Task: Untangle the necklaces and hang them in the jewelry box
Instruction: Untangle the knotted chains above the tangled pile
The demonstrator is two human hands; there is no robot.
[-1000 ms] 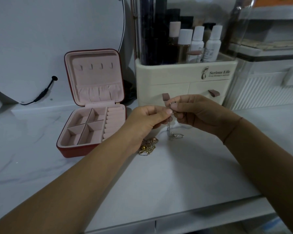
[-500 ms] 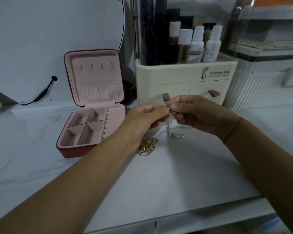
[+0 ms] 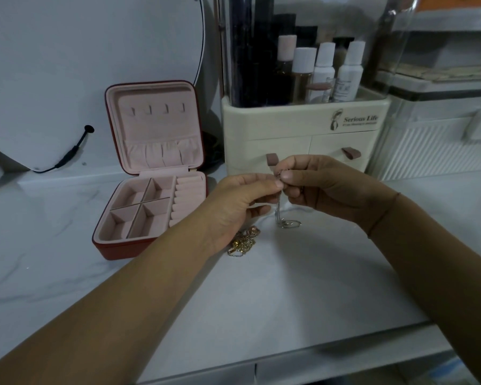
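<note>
The white marbled bench (image 3: 289, 295) carries everything. At its back stands a cream organizer (image 3: 303, 134), and left of that is the red box (image 3: 117, 250), open, with its pink lid upright. In front of the organizer the left hand (image 3: 242, 204) and right hand (image 3: 333, 187) meet above the bench, thumb tips almost touching. The fingers (image 3: 271, 185) of both are curled and pinch the top of the silver chain (image 3: 277, 212) between thumb and forefinger. We judge the step to be working a snag or the clasp free at that pinch, though the spot is too small for us to read. To do it well we would keep the two pinches close and ease them apart rather than tug. We would also leave the hanging length slack so its weight tightens nothing, and hold it clear of the gold heap (image 3: 243, 243). That heap lies on the bench just under the left wrist, near the box's front corner. It is a bunched tangle of gold links with a rosy bead or two, and we cannot tell whether the wrist brushes it. The silver chain is fine and pale. It drops straight from the fingers as doubled strands and ends in a small loop resting on the bench. Smallest of all, the four hooks (image 3: 157, 109) in the lid are bare, so we judge that nothing is hung yet.
</note>
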